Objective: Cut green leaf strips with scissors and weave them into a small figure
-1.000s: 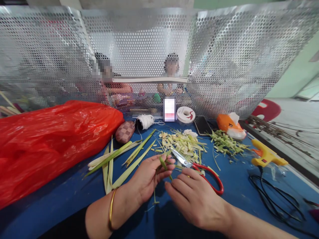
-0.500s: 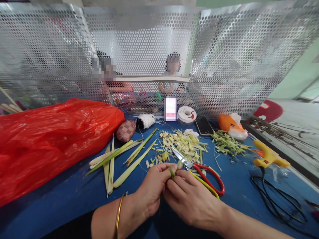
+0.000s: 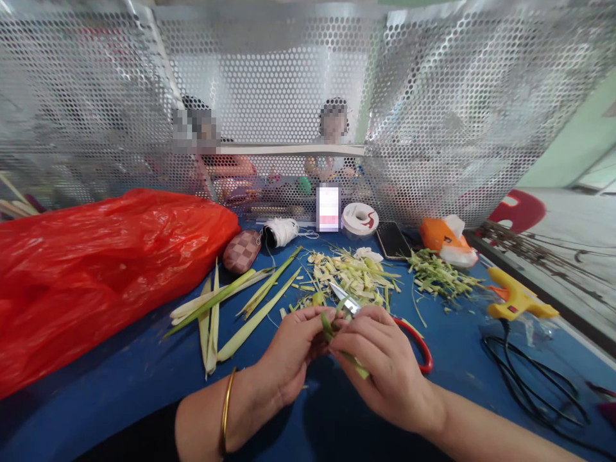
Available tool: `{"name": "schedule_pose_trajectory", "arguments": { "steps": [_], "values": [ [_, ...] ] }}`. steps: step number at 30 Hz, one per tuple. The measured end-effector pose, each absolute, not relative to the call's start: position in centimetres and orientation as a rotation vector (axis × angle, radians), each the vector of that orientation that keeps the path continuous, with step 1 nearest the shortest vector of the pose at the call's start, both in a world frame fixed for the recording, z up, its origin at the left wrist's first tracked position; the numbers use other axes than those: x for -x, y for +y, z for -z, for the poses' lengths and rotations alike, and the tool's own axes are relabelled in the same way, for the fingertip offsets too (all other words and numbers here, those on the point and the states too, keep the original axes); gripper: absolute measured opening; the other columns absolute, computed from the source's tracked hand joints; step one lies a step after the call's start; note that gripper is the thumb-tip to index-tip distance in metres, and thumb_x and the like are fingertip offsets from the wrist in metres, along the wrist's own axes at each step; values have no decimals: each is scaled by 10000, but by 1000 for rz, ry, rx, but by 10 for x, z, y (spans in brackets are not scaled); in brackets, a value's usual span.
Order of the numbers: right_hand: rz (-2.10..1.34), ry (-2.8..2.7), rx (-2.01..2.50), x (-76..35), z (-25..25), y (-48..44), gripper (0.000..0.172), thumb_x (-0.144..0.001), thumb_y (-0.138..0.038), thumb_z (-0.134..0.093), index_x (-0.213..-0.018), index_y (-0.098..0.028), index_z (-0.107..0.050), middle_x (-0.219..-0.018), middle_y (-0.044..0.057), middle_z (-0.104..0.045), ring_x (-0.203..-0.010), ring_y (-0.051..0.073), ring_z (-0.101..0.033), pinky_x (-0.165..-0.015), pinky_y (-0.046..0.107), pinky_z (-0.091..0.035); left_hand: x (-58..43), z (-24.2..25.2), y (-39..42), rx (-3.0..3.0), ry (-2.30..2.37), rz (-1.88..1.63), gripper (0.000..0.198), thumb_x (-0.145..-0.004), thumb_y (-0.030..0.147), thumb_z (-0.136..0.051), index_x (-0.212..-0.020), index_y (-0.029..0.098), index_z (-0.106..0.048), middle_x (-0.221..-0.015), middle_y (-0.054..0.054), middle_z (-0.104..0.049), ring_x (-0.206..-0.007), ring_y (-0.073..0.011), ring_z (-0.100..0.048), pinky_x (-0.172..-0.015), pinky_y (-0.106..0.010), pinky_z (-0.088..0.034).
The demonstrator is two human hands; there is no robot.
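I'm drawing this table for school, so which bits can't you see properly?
All in the head view:
Green strip: its full shape is hidden by the left hand and right hand.
Scissors: the middle part is hidden by the right hand.
Red bag: its left end is cut off by the picture's edge.
Bright screen: what it shows is blurred into blocks.
People: blurred, behind the holey sheet.

One view, worn on the head: faces forward and tips down over a smooth blue table [image 3: 457, 366]. Close in: wearer's bare left hand [image 3: 289, 350] at six o'clock, bare right hand [image 3: 385, 362] toward five. Farther off, silvery perforated sheet screen [image 3: 433, 96] spans ten to two. Field wide: shiny red plastic bag [image 3: 110, 276] at nine, cropped by frame edge; yellow plastic glue gun [image 3: 514, 296] between three and four.
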State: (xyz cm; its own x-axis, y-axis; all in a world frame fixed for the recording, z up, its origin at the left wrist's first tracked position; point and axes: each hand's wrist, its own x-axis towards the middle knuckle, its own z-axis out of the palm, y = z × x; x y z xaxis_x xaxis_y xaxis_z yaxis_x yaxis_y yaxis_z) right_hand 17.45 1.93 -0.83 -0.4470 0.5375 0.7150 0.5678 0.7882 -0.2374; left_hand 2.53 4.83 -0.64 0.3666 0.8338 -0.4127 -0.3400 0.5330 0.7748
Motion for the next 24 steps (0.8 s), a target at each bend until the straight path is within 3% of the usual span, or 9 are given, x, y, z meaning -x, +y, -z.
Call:
{"name": "schedule_pose_trajectory", "arguments": {
  "steps": [5,10,17,24],
  "values": [
    [435,-2330,588,-175,13,17,254,-915,-87,-422,-899,-112,-675,-781,83,-701,-815,210,-650,-921,399,-418,-23,3,50,-643,841,-857,145,-734,245,-729,-797,115,-716,-778,-54,-701,-714,-134,-618,-678,-219,-445],
    [513,-2386,540,-175,12,17,263,-916,-107,-433,-892,-118,-695,-798,82,-712,-809,206,-644,-960,395,-424,-23,7,53,-622,824,-860,131,-766,228,-711,-842,121,-721,-807,-59,-717,-721,-140,-631,-707,-237,-463],
    [318,-2294,634,-174,15,17,181,-903,-101,-492,-873,-135,-668,-806,57,-708,-809,183,-642,-956,374,-409,-23,5,53,-628,850,-841,131,-733,233,-742,-813,130,-728,-770,-41,-714,-694,-118,-618,-652,-192,-444],
    [-145,-1960,913,-179,1,22,115,-868,-96,-573,-892,-195,-627,-786,12,-696,-709,148,-624,-792,336,-462,-23,1,53,-701,908,-839,170,-716,283,-762,-795,138,-722,-745,-39,-707,-634,-110,-613,-637,-211,-483]
  ]
}}
